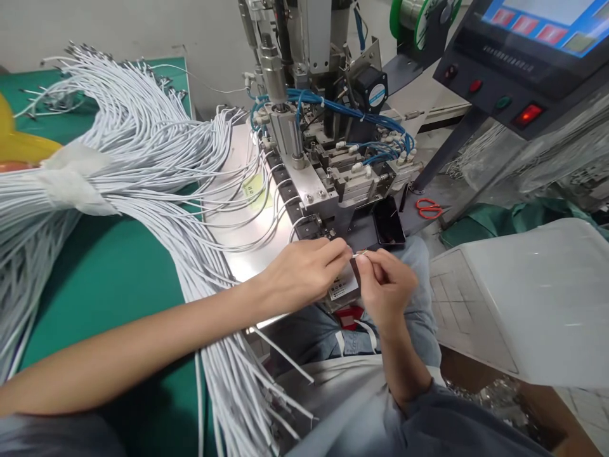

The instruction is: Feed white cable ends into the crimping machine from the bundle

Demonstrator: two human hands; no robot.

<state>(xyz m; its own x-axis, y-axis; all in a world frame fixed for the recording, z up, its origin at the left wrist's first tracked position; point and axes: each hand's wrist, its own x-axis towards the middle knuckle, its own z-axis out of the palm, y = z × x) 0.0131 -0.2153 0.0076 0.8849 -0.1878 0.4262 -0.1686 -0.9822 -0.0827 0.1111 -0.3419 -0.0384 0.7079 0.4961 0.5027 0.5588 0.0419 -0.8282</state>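
Pinched in the fingers of my left hand point(311, 270) is a white cable point(356, 255), its end poking out toward the right. The fingertips of my right hand point(387, 282) close on thin wires point(364, 252) at that end, so both hands nearly meet. They are just in front of a metal machine point(309, 184) with blue air hoses. Several white cables run from a large bundle point(157, 152) into slots along the machine's left side. A white wrap point(76, 181) ties the bundle together.
A green-covered table point(137, 273) lies under the bundle. A black phone-like slab point(389, 221) and red-handled scissors point(429, 208) lie right of the machine. The control panel point(523, 70) overhangs at upper right, near a solder wire spool point(421, 19). A white lid-like surface point(533, 298) stands at right.
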